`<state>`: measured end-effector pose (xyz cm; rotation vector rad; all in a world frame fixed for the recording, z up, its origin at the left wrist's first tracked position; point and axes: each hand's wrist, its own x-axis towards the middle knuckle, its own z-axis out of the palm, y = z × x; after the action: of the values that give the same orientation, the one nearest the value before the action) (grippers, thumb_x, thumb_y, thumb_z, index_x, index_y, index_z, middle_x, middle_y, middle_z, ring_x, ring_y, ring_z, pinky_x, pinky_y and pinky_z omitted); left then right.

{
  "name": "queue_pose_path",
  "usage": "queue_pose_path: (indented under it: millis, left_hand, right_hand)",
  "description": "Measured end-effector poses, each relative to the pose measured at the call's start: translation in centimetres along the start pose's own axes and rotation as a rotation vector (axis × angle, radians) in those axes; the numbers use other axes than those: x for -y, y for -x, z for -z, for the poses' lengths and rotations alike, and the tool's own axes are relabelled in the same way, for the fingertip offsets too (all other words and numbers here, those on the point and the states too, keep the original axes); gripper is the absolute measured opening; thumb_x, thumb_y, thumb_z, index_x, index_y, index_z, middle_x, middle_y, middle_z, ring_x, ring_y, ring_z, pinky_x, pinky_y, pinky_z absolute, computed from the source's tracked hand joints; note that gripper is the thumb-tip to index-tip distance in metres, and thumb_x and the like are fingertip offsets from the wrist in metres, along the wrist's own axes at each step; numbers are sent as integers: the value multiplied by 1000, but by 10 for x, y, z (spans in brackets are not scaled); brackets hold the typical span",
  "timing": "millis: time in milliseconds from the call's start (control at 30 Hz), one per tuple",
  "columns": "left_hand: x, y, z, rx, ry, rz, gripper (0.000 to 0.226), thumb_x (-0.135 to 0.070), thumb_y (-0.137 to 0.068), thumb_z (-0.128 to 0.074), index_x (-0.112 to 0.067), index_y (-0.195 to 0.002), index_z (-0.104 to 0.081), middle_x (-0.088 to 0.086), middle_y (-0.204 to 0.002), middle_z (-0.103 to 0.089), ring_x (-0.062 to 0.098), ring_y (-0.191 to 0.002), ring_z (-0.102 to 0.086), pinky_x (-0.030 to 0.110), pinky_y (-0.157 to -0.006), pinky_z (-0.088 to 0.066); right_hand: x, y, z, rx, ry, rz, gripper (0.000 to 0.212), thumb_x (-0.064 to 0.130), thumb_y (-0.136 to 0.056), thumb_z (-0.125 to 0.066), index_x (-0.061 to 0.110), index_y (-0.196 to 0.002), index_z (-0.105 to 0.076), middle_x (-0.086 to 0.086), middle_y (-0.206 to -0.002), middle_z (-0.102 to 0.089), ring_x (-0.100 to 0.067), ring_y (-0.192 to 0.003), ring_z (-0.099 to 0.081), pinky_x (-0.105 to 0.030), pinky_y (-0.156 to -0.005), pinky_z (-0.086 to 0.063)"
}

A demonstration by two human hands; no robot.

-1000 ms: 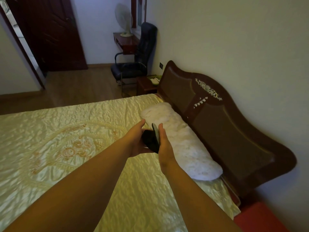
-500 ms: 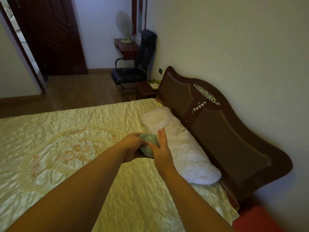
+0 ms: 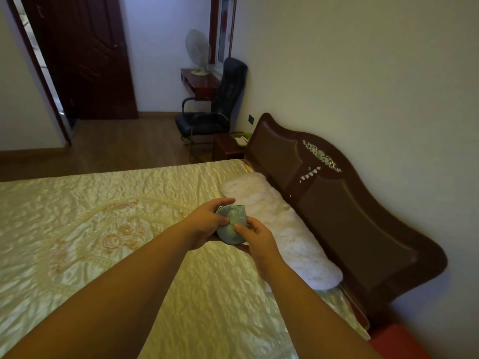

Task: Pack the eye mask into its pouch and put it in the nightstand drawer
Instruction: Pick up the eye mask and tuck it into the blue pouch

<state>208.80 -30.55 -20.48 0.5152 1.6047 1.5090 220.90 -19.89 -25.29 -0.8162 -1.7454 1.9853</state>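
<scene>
A folded grey-green eye mask [image 3: 231,225] with small printed marks on it is held above the bed, between both hands. My left hand [image 3: 207,224] wraps its left side, thumb over the top edge and fingers pressing the front. My right hand [image 3: 255,235] pinches its lower right part with thumb and fingers. A dark edge shows under the mask; I cannot tell whether that is the pouch. A dark wooden nightstand [image 3: 228,149] stands beyond the far corner of the bed, beside the headboard.
The bed [image 3: 103,242] has a shiny cream quilted cover. A long white pillow [image 3: 282,229] lies along the dark headboard [image 3: 337,216]. A black office chair [image 3: 215,110], a small desk with a fan [image 3: 198,55] and a dark door [image 3: 85,55] are farther off. Something red [image 3: 399,340] sits at bottom right.
The mask has been folded together: earlier it stood edge-on with a dark piece between my hands, now its grey-green face is up and both hands close on it. The view tilted down slightly.
</scene>
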Motion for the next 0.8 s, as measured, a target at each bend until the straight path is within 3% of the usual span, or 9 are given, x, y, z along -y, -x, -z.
queue_pose_path:
  millis: [167,300,400,533,700,800]
  left_hand:
    - [-3,9,33,-70,-377,-72,47,3,-87,-62,-20,-127,-59,9,-108,-64,26,-93,-66,37,-64,-61]
    - [-7,22,52,-155,-769,-195,18,-9,-82,-64,-21,-95,-66,5,-82,-65,25,-76,-64,34,-60,-55]
    - [-7,26,60,-210,-803,-237,13,-12,-84,-64,-24,-91,-65,6,-86,-67,24,-78,-64,32,-63,-51]
    - [-5,29,61,-251,-831,-244,7,-20,-84,-67,-23,-90,-66,5,-87,-69,23,-80,-64,38,-68,-53]
    - [-9,36,55,-313,-922,-226,15,-25,-84,-70,-23,-98,-74,4,-91,-72,24,-81,-66,44,-73,-56]
    - [-9,41,50,-433,-1036,-327,14,-22,-86,-66,-26,-96,-76,3,-92,-72,24,-82,-65,42,-72,-54]
  right_hand:
    - [7,3,-33,-94,230,124,19,9,-85,-76,23,-98,-71,-2,-97,-75,-20,-91,-71,-30,-74,-59]
    - [16,5,-54,-109,483,264,30,14,-81,-78,36,-96,-63,13,-87,-69,-1,-79,-65,-17,-64,-52]
    - [21,1,-62,-82,503,318,34,16,-78,-75,46,-82,-59,16,-79,-68,1,-77,-64,-15,-56,-50]
    - [27,-8,-67,-11,551,393,21,16,-79,-65,36,-85,-63,8,-79,-67,-8,-75,-61,-23,-55,-46]
    - [26,-16,-71,56,612,607,23,5,-78,-63,27,-85,-62,7,-81,-61,-12,-75,-57,-36,-61,-50]
    - [25,-20,-71,88,607,742,20,4,-83,-68,22,-90,-63,7,-87,-60,-14,-79,-57,-30,-65,-50]
